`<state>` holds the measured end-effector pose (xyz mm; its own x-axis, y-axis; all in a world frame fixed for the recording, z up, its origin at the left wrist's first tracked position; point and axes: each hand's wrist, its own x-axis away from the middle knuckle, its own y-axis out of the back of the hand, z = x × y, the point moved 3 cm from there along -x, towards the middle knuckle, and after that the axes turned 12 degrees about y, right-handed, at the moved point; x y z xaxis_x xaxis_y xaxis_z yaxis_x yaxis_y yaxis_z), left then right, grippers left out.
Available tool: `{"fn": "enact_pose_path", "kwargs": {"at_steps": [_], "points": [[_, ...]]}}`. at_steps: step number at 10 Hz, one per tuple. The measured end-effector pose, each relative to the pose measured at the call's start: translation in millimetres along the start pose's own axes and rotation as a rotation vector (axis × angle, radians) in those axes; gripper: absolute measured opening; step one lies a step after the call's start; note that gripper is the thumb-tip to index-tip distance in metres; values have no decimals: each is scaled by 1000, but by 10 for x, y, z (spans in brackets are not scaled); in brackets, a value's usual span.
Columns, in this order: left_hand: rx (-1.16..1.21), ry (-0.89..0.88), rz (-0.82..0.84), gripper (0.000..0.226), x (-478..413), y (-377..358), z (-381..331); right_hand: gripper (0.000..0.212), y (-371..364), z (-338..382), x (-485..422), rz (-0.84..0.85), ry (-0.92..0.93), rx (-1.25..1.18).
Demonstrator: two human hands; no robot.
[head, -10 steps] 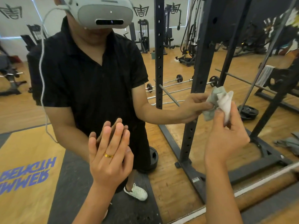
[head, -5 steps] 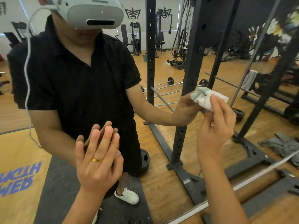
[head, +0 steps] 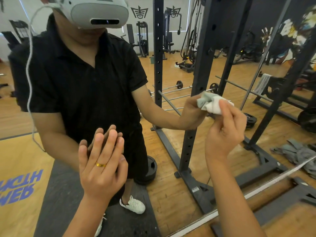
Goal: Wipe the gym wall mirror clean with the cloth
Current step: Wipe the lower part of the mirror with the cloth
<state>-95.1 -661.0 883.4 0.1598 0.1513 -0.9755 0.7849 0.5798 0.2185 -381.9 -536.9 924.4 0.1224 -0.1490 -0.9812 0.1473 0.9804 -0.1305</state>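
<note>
The wall mirror [head: 171,142] fills most of the view and reflects a person in a black shirt with a white headset. My left hand [head: 102,165], with a gold ring, lies flat against the glass, its fingers straight and meeting their reflection. My right hand [head: 225,132] pinches a crumpled white and grey cloth [head: 213,104] and holds it against the mirror at the right of centre. The reflected hand touches the cloth from the other side.
The mirror's white bottom edge [head: 196,221] runs diagonally across the lower right, with a black rack base [head: 304,190] on the wooden floor in front of it. Reflected in the glass are a black power rack [head: 201,82], barbells, a weight plate and grey cloths [head: 297,153] on the floor.
My right hand has slid the cloth leftward and slightly up on the glass. My left hand stays flat on the mirror. The view has shifted a little.
</note>
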Motion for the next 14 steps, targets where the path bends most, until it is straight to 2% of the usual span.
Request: {"fn": "enact_pose_path", "kwargs": {"at_steps": [1, 2, 3, 5, 6, 7, 8, 9, 10, 12, 14], "points": [[-2, 2, -4, 46, -7, -5, -7, 26, 28, 136, 222, 38, -13, -45], [-4, 13, -9, 46, -8, -18, -12, 25, 135, 289, 715, 149, -16, -77], [4, 18, -8, 47, 6, -14, -7, 23, 139, 284, 695, 162, 10, -69], [13, 19, -8, 46, -3, -12, -14, 39, -105, 209, -113, -53, 66, -38], [4, 12, -8, 46, -2, -13, -12, 40, -67, 313, 169, -7, 20, -74], [-8, 6, -16, 46, -3, -22, -11, 26, 97, 498, 719, 140, -14, -109], [-12, 6, -17, 46, -3, -20, -13, 31, 80, 530, 672, 159, -41, -113], [-7, 6, -13, 46, -3, -10, -3, 41, -55, 464, 197, 57, -86, -103], [-14, 4, -20, 46, -6, -9, -3, 38, -114, 434, -9, -3, -146, -132], [-13, 4, -16, 46, -6, -21, -5, 38, 19, 638, 563, 149, -113, -190], [-7, 2, -15, 47, -4, -9, 5, 35, -75, 591, 133, 91, -3, -128]]}}
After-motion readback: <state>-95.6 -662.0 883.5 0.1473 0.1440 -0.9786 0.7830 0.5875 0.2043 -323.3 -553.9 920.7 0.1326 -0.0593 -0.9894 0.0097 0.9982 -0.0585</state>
